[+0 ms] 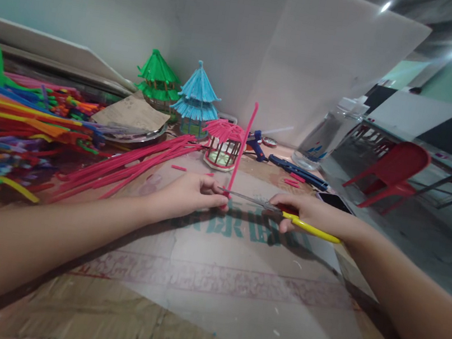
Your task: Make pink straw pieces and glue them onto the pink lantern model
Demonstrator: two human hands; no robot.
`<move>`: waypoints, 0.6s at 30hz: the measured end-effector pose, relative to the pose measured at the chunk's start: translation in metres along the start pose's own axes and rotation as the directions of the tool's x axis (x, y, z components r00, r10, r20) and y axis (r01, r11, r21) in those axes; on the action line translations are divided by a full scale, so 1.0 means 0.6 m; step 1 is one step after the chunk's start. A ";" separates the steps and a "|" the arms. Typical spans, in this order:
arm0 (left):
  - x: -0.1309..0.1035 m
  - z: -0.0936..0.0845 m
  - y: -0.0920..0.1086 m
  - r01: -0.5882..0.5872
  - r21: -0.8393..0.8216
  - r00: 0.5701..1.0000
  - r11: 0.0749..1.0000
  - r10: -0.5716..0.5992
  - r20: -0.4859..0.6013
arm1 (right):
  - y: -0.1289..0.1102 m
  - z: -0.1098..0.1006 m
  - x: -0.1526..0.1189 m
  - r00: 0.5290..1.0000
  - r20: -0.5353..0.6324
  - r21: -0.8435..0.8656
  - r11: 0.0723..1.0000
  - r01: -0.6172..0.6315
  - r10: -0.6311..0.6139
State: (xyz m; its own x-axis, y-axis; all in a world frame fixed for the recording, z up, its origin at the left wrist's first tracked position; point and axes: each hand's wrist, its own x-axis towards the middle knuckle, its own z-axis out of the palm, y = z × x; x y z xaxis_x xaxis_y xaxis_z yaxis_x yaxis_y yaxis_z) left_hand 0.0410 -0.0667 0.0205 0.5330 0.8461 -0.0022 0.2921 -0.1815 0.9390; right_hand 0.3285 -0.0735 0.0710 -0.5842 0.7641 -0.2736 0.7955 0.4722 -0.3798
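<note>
My left hand [205, 193] pinches the lower end of a long pink pipe cleaner [243, 146], which stands nearly upright. In my right hand [294, 209] is a pair of scissors with yellow handles [313, 229]. The scissor blades [247, 198] point left and meet the pipe cleaner just above my left fingertips. Behind the hands stands a small round pavilion with a pink roof [225, 130]. Short cut pink pieces [292, 183] lie beyond my right hand, and another short piece [178, 168] lies beyond my left hand.
Pink pipe cleaners [125, 163] and a multicoloured heap [16, 121] lie left. Behind are green [159, 77] and blue [197, 94] pavilions, a glue gun [257, 145], dark blue tools [300, 172], a clear bottle [327, 133] and a phone [335, 203]. A red chair [397, 172] stands at right.
</note>
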 end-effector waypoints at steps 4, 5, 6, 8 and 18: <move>0.001 0.001 -0.001 -0.006 -0.017 1.000 1.000 0.006 -0.006 | 0.002 0.000 -0.001 1.000 -0.001 -0.002 1.000 0.014 -0.014; 0.001 0.002 -0.001 -0.004 -0.020 1.000 1.000 0.004 -0.007 | 0.003 -0.001 -0.002 1.000 0.004 -0.008 1.000 0.017 -0.017; 0.002 0.003 -0.001 -0.003 -0.021 1.000 1.000 0.003 -0.005 | 0.004 -0.001 -0.003 1.000 0.009 -0.012 1.000 0.021 -0.021; 0.002 0.003 -0.001 -0.002 -0.021 1.000 1.000 0.002 -0.004 | 0.006 -0.001 -0.005 1.000 0.017 -0.007 1.000 0.027 -0.027; 0.002 0.004 -0.003 -0.032 -0.040 0.999 0.999 0.031 -0.010 | -0.005 0.001 -0.004 1.000 0.005 0.000 1.000 -0.028 0.028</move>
State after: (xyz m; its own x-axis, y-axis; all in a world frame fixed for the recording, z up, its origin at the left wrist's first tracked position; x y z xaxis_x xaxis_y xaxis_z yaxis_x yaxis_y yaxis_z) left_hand 0.0428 -0.0664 0.0178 0.5338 0.8451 0.0305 0.2432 -0.1879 0.9516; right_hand 0.3274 -0.0772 0.0725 -0.5621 0.7751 -0.2885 0.8117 0.4501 -0.3723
